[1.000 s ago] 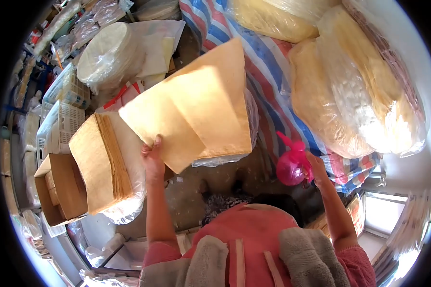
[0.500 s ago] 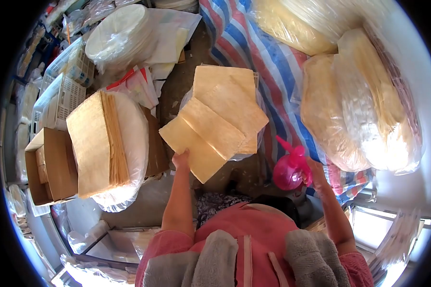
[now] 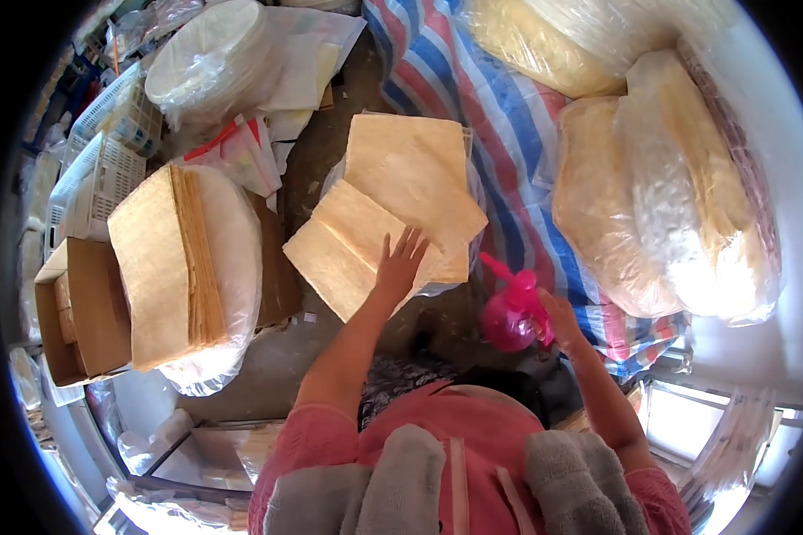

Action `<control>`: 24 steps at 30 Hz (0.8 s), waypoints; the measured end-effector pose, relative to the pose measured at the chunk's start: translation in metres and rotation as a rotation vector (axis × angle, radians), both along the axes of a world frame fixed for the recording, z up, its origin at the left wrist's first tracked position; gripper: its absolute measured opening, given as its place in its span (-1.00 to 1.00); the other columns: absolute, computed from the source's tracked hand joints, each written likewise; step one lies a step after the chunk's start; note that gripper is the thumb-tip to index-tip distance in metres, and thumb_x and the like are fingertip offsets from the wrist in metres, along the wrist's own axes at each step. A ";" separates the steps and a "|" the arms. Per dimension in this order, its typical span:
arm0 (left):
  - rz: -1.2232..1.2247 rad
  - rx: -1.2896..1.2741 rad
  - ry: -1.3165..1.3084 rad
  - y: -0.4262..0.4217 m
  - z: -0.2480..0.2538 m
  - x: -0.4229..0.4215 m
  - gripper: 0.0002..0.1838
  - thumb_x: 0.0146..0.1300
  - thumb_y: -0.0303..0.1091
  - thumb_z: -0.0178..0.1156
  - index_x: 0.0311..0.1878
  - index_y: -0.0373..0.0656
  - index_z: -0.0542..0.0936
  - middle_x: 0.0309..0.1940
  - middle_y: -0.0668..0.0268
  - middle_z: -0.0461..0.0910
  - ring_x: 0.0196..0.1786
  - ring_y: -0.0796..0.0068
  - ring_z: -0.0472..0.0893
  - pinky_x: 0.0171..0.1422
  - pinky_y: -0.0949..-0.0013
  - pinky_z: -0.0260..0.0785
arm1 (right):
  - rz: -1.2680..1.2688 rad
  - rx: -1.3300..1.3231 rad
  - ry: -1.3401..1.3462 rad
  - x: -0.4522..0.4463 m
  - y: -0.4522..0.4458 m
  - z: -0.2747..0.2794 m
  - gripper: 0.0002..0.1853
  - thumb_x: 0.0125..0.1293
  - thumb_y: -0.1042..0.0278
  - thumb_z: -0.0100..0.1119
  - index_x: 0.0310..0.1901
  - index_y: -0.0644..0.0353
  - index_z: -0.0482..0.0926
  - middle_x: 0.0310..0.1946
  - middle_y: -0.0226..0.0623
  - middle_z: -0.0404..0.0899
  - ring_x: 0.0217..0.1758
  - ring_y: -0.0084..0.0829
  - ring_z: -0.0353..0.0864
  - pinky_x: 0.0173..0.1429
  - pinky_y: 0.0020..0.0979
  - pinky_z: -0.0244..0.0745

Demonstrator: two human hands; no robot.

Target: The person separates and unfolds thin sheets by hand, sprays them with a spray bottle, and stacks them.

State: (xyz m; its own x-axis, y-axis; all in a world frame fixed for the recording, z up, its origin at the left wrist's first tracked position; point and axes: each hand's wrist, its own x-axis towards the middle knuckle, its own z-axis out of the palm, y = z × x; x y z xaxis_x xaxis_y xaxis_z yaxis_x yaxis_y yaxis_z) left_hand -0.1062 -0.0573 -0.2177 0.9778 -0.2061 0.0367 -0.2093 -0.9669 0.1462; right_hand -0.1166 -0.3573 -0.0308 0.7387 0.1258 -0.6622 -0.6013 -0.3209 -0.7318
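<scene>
Several tan rectangular sheets lie fanned over one another in the middle of the head view, on a plastic-wrapped stack. My left hand rests on the upper sheets with its fingers spread, holding nothing. Part of a folded-looking sheet shows to the left of that hand. My right hand grips a bright pink spray bottle by its handle, to the right of the sheets. The bottle's nozzle points up and left, toward the sheets.
A thick pile of similar tan sheets leans on a white wrapped bundle at left, beside a cardboard box. White plastic baskets stand behind it. Striped tarpaulin runs along the right, with large plastic-wrapped bundles on it.
My left hand has let go of the lower sheet's edge and moved up and right onto the sheets. The spray bottle in my right hand has shifted slightly left.
</scene>
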 end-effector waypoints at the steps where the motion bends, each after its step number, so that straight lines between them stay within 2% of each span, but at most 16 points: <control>1: -0.094 -0.006 -0.059 -0.004 -0.011 0.012 -0.26 -0.03 -0.55 0.10 0.31 -0.04 0.19 0.36 0.09 -0.01 0.45 0.16 -0.11 0.39 -0.18 -0.25 | -0.018 -0.010 -0.006 -0.001 0.001 0.003 -0.54 0.34 -0.02 -0.11 -0.44 0.22 0.55 -0.71 -0.38 0.44 -0.72 -0.61 0.37 -0.65 -0.61 0.19; 4: -0.152 -0.026 0.025 -0.005 -0.020 0.038 -0.30 -0.04 -0.55 0.11 0.27 -0.06 0.23 0.23 0.08 0.21 0.37 0.14 0.10 0.38 -0.20 -0.23 | -0.052 -0.025 -0.023 -0.005 -0.002 0.009 -0.57 0.35 0.00 -0.12 -0.37 0.23 0.55 -0.70 -0.39 0.44 -0.72 -0.62 0.36 -0.66 -0.62 0.19; 5: -0.158 -0.004 -0.057 -0.005 -0.006 0.044 -0.50 -0.06 -0.54 0.12 0.05 -0.09 0.43 -0.01 0.14 0.40 0.21 0.15 0.31 0.37 -0.18 -0.17 | -0.052 -0.023 -0.025 -0.005 -0.007 0.009 -0.58 0.35 0.01 -0.12 -0.35 0.23 0.55 -0.70 -0.39 0.44 -0.72 -0.63 0.35 -0.66 -0.62 0.19; 8: -0.160 -0.001 0.124 0.011 0.045 0.045 -0.74 -0.09 -0.55 0.11 -0.25 -0.11 0.54 -0.17 0.18 0.43 0.09 0.16 0.39 0.36 -0.14 -0.10 | -0.057 0.026 -0.027 -0.005 -0.021 0.009 -0.59 0.35 0.02 -0.10 -0.32 0.22 0.55 -0.70 -0.42 0.42 -0.73 -0.64 0.34 -0.67 -0.62 0.18; 9: -0.116 -0.070 0.071 0.018 0.061 0.032 -0.83 -0.11 -0.57 0.08 -0.42 -0.11 0.56 -0.28 0.22 0.44 0.03 0.21 0.42 0.36 -0.08 -0.07 | -0.059 0.051 -0.030 -0.004 -0.025 0.009 -0.60 0.34 0.02 -0.10 -0.32 0.22 0.55 -0.71 -0.43 0.42 -0.73 -0.64 0.33 -0.67 -0.62 0.17; 11: -0.143 -0.277 0.089 0.041 0.081 -0.010 -0.79 -0.17 -0.60 0.07 -0.42 -0.10 0.54 -0.31 0.24 0.44 -0.04 0.22 0.44 0.34 -0.10 -0.03 | -0.098 0.016 -0.049 -0.003 -0.026 0.015 -0.59 0.34 0.01 -0.09 -0.34 0.21 0.55 -0.72 -0.44 0.40 -0.74 -0.64 0.32 -0.68 -0.61 0.17; 12: -0.084 -0.559 -0.011 0.055 0.083 -0.036 -0.72 -0.24 -0.67 0.01 -0.41 -0.13 0.53 -0.26 0.24 0.45 0.04 0.20 0.42 0.33 -0.08 -0.03 | -0.119 -0.002 -0.057 -0.002 -0.027 0.018 -0.59 0.34 0.00 -0.09 -0.34 0.21 0.55 -0.72 -0.44 0.40 -0.74 -0.65 0.32 -0.68 -0.61 0.16; 13: 0.121 -0.659 -0.136 0.064 0.085 -0.057 -0.66 -0.29 -0.72 -0.03 -0.37 -0.16 0.52 -0.17 0.21 0.45 0.11 0.15 0.38 0.33 -0.01 0.00 | -0.096 -0.023 -0.052 -0.001 -0.031 0.020 -0.58 0.34 -0.01 -0.09 -0.37 0.20 0.54 -0.73 -0.44 0.39 -0.75 -0.65 0.31 -0.68 -0.62 0.16; 14: 0.401 -0.769 -0.270 0.071 0.086 -0.077 -0.52 -0.29 -0.74 -0.04 -0.18 -0.19 0.50 -0.08 0.14 0.41 0.12 0.07 0.35 0.31 0.09 0.05 | -0.099 -0.015 -0.058 0.002 -0.035 0.019 -0.58 0.33 -0.01 -0.08 -0.38 0.20 0.54 -0.73 -0.44 0.39 -0.75 -0.65 0.32 -0.69 -0.62 0.16; 15: 0.688 -0.797 -0.425 0.074 0.075 -0.090 -0.39 -0.25 -0.72 0.01 0.03 -0.20 0.38 0.01 0.07 0.33 0.14 0.01 0.30 0.30 0.16 0.08 | -0.100 -0.012 -0.062 0.002 -0.039 0.019 -0.58 0.33 -0.02 -0.08 -0.38 0.20 0.54 -0.73 -0.44 0.40 -0.75 -0.64 0.32 -0.69 -0.62 0.16; 16: 0.981 -0.899 -0.366 0.081 0.044 -0.097 -0.32 -0.10 -0.58 0.19 0.18 -0.18 0.24 0.17 0.07 0.21 0.19 0.06 0.26 0.29 0.17 0.07 | -0.099 -0.012 -0.068 0.003 -0.043 0.018 -0.58 0.33 -0.02 -0.07 -0.39 0.20 0.54 -0.73 -0.44 0.40 -0.75 -0.64 0.32 -0.69 -0.62 0.16; 17: 1.238 -1.420 -0.248 0.089 0.006 -0.096 -0.30 -0.06 -0.46 0.27 0.21 -0.18 0.22 0.23 0.09 0.13 0.22 0.12 0.24 0.29 0.20 0.07 | -0.134 -0.038 -0.063 0.003 -0.046 0.013 -0.59 0.32 -0.01 -0.06 -0.38 0.21 0.54 -0.73 -0.43 0.40 -0.76 -0.63 0.32 -0.69 -0.62 0.17; 19: 1.663 -1.650 0.034 0.096 -0.050 -0.089 -0.17 0.02 -0.21 0.36 0.28 -0.25 0.13 0.32 0.14 0.05 0.28 0.30 0.19 0.30 0.23 0.07 | -0.131 -0.042 -0.049 0.006 -0.036 0.021 -0.59 0.32 0.00 -0.06 -0.37 0.21 0.54 -0.73 -0.42 0.40 -0.76 -0.62 0.32 -0.69 -0.62 0.18; 20: 1.564 -1.846 0.124 0.107 -0.080 -0.093 -0.29 0.03 -0.27 0.34 0.21 -0.32 0.25 0.16 0.13 0.33 0.15 0.34 0.38 0.17 0.27 0.26 | -0.135 -0.044 -0.047 0.008 -0.031 0.025 -0.60 0.32 0.00 -0.06 -0.37 0.21 0.54 -0.73 -0.42 0.41 -0.77 -0.62 0.32 -0.69 -0.61 0.18; 22: 1.440 -1.730 0.055 0.103 -0.061 -0.085 -0.52 0.03 -0.34 0.32 0.02 -0.33 0.45 -0.12 0.19 0.56 -0.13 0.39 0.55 -0.06 0.36 0.40 | -0.139 -0.054 -0.068 0.007 -0.029 0.026 -0.60 0.33 0.00 -0.06 -0.35 0.22 0.54 -0.73 -0.42 0.41 -0.77 -0.62 0.32 -0.70 -0.61 0.18; 24: 1.273 -1.894 0.114 0.101 -0.014 -0.081 -0.74 0.02 -0.41 0.30 -0.21 -0.32 0.58 -0.32 0.23 0.61 -0.34 0.42 0.58 -0.24 0.43 0.43 | -0.166 -0.043 -0.072 0.000 -0.027 0.030 -0.60 0.33 0.00 -0.07 -0.33 0.22 0.54 -0.73 -0.41 0.41 -0.77 -0.61 0.33 -0.71 -0.61 0.19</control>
State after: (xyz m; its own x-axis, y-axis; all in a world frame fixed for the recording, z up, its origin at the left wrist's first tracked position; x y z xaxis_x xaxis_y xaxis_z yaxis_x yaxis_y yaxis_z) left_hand -0.1869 0.0437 -0.2322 0.5457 0.5037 -0.6697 0.2659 0.6538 0.7084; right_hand -0.1162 -0.3841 -0.0009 0.7924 -0.0290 -0.6093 -0.5954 -0.2541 -0.7622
